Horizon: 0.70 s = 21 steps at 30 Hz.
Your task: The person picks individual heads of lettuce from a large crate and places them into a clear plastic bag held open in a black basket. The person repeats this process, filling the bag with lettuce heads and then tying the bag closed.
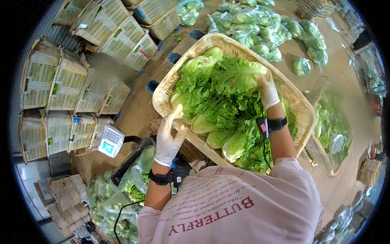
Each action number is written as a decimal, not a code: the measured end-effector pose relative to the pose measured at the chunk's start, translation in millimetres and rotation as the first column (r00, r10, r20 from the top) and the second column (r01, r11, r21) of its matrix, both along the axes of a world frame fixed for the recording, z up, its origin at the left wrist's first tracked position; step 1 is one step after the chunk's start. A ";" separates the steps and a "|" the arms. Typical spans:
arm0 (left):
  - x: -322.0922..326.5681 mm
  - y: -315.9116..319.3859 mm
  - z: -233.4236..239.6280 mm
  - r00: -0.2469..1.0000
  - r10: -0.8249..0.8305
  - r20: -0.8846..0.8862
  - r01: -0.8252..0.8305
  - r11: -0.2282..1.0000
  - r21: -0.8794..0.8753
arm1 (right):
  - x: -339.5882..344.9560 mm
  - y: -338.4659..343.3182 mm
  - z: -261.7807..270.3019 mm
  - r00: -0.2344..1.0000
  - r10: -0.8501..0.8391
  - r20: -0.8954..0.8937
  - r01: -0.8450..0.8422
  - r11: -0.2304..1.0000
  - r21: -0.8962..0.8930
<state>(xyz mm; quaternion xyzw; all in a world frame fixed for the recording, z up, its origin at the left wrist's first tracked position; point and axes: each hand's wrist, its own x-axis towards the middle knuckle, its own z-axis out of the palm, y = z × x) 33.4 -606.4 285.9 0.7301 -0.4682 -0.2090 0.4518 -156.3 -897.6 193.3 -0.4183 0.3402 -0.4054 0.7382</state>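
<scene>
A large off-white plastic crate (285, 74) in front of me holds several heads of leafy green lettuce (210, 106). My right hand (268, 90), in a white glove, grips the pale stem end of one lettuce head (239, 73) lying on top of the others; its leaves point left. My left hand (170, 138), also gloved, is over the crate's near-left rim with its fingers apart and nothing in them. Below that hand is a dark container (122, 174) with a clear plastic bag (137, 170) in it and lettuce inside the bag.
A scale display (110, 140) stands left of the crate. Stacked plastic crates (68, 82) line the left side. Bagged lettuce (256, 27) is heaped on the floor ahead. Another crate of lettuce (330, 131) sits at right. More bagged produce (112, 219) lies at lower left.
</scene>
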 end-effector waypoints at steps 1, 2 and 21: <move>-8.4 -10.0 2.9 0.982 0.008 0.187 0.014 0.993 -0.117 | -10.3 14.8 6.4 1.000 0.001 0.027 0.001 0.999 -0.050; -19.8 -20.9 9.2 0.985 -0.012 0.171 0.032 0.993 -0.110 | -8.5 43.6 34.6 0.999 -0.031 0.031 0.034 0.994 -0.107; 31.6 66.0 -137.7 0.233 0.025 -0.972 -0.042 0.999 0.016 | -88.7 -101.4 -133.0 0.302 0.120 -0.946 -0.236 0.971 0.048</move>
